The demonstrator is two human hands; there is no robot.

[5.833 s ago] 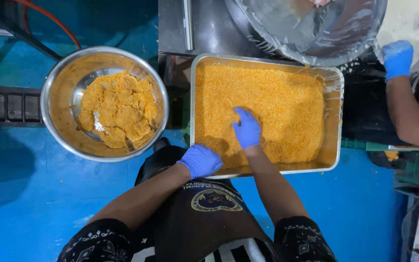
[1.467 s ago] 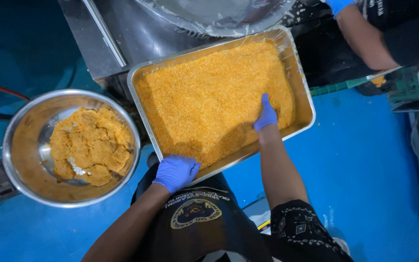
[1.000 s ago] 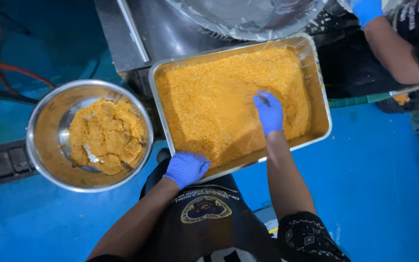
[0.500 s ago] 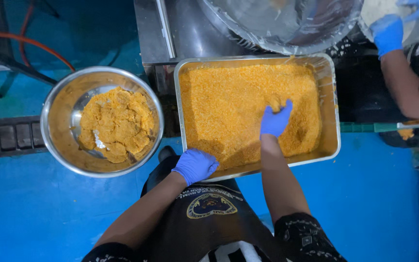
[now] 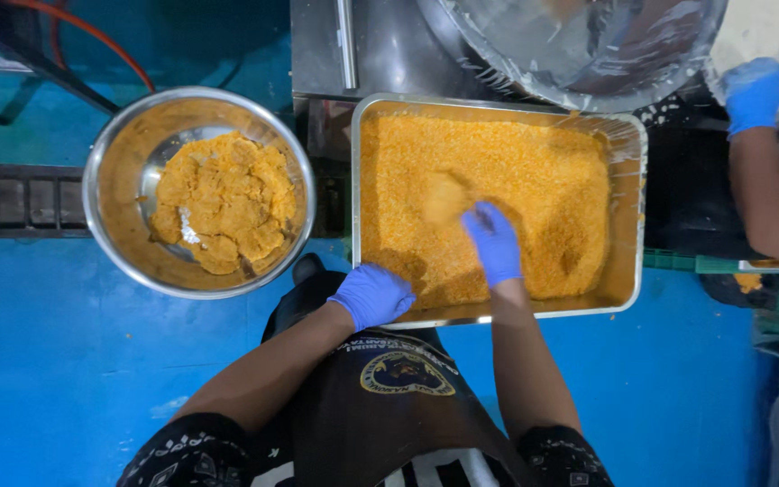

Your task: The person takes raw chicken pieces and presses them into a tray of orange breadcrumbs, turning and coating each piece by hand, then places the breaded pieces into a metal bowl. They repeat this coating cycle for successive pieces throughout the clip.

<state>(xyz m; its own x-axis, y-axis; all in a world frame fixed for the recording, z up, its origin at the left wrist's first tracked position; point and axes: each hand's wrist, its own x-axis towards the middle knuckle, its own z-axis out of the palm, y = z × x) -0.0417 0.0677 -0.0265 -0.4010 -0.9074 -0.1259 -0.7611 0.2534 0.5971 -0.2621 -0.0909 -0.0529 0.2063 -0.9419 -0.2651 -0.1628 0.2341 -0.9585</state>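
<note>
Head view, looking straight down. Rectangular steel tray [image 5: 626,216] sits in front of the person, filled with orange-yellow crumbs [image 5: 543,180] spread across its whole floor. Right hand [image 5: 494,242], in a blue glove, is down in the crumbs near the tray's middle, fingers pointing toward a rounded crumb-coated piece [image 5: 444,197] that lies just beyond the fingertips; contact between the two cannot be confirmed because of motion blur. Grip of right hand: fingers loosely extended, not closed around anything that shows. Left hand [image 5: 371,295], also blue-gloved, rests on the tray's near-left rim; its grip is curled over the edge, though whether it clamps the rim or only leans on it cannot be told. To the left of the tray, apart from it, stands a round steel bowl [image 5: 110,162] holding a lumpy mass of orange mix [image 5: 223,203], heaped mostly at the centre and right of the bowl. Both vessels stand over a blue floor [image 5: 56,361]. Above the tray, a large round metal basin [image 5: 588,45] lined with clear film overlaps the tray's far edge in the view. At the right margin, another person's gloved hand [image 5: 754,92] and forearm are visible, well apart from the tray's contents.
</note>
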